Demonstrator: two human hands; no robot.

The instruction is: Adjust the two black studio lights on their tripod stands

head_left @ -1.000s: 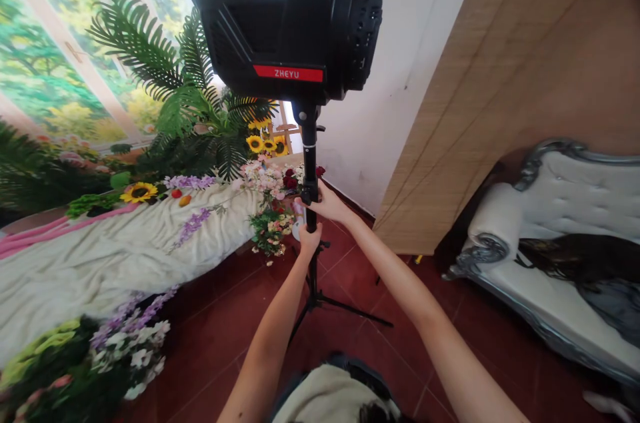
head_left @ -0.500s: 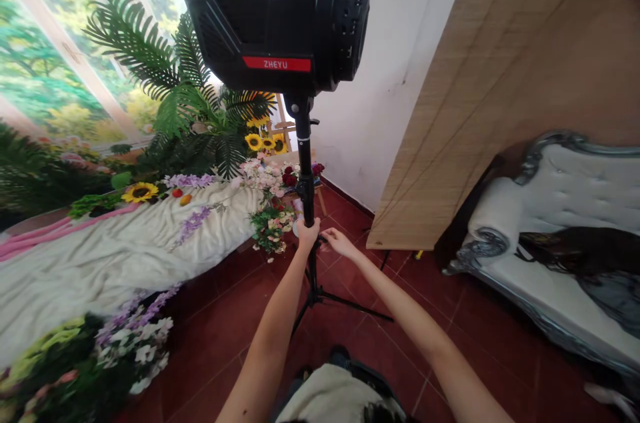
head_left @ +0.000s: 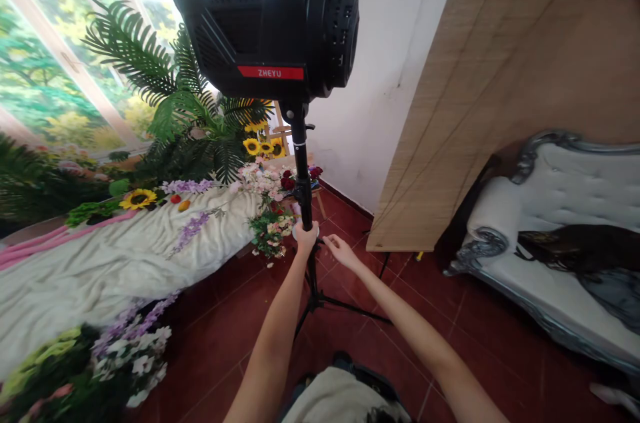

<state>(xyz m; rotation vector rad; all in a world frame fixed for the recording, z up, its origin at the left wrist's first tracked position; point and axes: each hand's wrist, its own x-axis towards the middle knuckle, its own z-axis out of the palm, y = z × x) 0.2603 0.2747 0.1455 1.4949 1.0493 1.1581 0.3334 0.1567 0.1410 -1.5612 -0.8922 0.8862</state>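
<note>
A black studio light (head_left: 270, 36) with a red label reading ZHEYU sits on top of a black light stand (head_left: 301, 166). My left hand (head_left: 306, 238) is wrapped round the stand's pole, well below the lamp. Just to its right, my right hand (head_left: 340, 251) has its fingertips pinched at a small dark knob (head_left: 320, 244) on the pole's side; the contact is hard to make out at this size. Below both hands, the stand's tripod legs (head_left: 345, 309) spread over the floor.
A bed-like surface with a cream cloth (head_left: 215, 236) and flowers lies left, with palm leaves (head_left: 133, 50) behind. A hanging bamboo blind (head_left: 425, 163) is right of the stand. A tufted white sofa (head_left: 575, 176) stands further right on the red tile floor (head_left: 210, 343).
The lamp appears slightly lower and further left in view, and its handle shows more fully. Both hands stay at the same part of the pole, the left still wrapped round it.
</note>
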